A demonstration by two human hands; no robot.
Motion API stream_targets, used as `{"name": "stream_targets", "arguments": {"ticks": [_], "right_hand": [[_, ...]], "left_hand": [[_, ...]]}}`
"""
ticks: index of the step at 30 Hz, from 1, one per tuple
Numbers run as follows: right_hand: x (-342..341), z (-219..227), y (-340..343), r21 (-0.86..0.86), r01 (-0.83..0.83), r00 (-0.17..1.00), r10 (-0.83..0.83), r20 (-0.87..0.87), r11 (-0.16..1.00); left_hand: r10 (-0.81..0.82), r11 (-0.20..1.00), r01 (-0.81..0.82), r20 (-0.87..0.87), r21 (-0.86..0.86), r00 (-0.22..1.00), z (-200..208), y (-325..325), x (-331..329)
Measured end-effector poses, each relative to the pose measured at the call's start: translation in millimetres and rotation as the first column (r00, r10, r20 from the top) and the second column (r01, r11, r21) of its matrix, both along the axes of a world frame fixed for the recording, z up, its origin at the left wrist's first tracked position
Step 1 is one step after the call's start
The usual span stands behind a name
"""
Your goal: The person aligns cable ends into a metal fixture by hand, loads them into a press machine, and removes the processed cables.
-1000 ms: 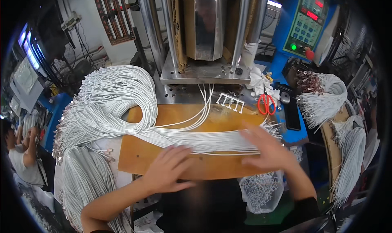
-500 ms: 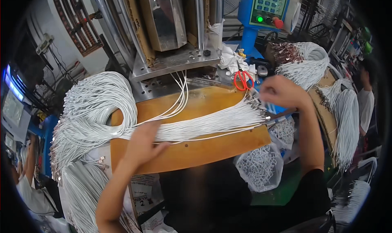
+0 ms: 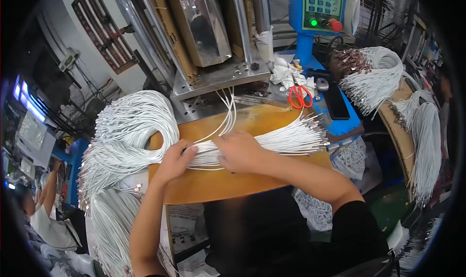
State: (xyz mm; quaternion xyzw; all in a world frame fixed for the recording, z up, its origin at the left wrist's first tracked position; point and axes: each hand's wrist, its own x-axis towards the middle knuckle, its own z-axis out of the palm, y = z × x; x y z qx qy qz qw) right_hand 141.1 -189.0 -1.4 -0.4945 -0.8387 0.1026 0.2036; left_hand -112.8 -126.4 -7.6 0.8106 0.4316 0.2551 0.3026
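A thick bundle of white cables (image 3: 289, 137) lies across an orange-brown board (image 3: 267, 174), its metal-tipped ends fanned toward the right. My left hand (image 3: 175, 160) is closed on the bundle, next to the big coil of white cables (image 3: 138, 114) at the left. A short way along, my right hand (image 3: 239, 152) is wrapped over the same bundle, its fingertips partly hidden beneath the palm. Several separate white cables (image 3: 232, 113) run from under the machine's metal plate (image 3: 221, 80) down to the bundle near my hands.
Red-handled scissors (image 3: 301, 97) lie behind the cable ends, beside crumpled white paper (image 3: 287, 73). Right of them a phone (image 3: 336, 101) lies on a blue surface. More cable coils (image 3: 376, 78) sit at the right. Below the board's right end stands a bag of small white parts (image 3: 315, 206).
My right hand has come from the right, near the scissors, leftward onto the bundle beside my left hand. My left hand's fingers have closed on the cables. The view has shifted slightly.
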Motion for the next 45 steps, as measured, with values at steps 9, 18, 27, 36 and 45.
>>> {"name": "stream_targets", "arguments": {"ticks": [9,18,27,36,45], "right_hand": [[151.6,33.0,-37.0,0.195,0.466,0.796,-0.505,0.335,0.863],[108.9,11.9,-27.4,-0.009,0.148,0.984,-0.146,0.105,0.989],[157.4,19.6,-39.8,0.189,0.176,0.966,-0.206,0.155,0.966],[167.8,71.6,-63.9,0.224,0.376,0.823,-0.435,0.365,0.899],[142.0,40.3,-30.4,0.130,0.143,0.990,-0.139,-0.038,0.981]], "left_hand": [[-0.170,0.984,0.169,0.013,0.064,0.985,3.2,-3.4,25.0],[-0.141,0.983,0.129,0.088,0.127,0.986,7.5,-4.3,44.5],[-0.053,0.976,0.100,0.230,-0.194,0.972,57.0,-12.2,23.1],[-0.413,0.908,0.403,-0.077,-0.118,0.907,49.5,-17.6,124.8],[-0.140,0.486,0.533,0.540,-0.693,0.830,10.3,-63.4,179.2]]}}
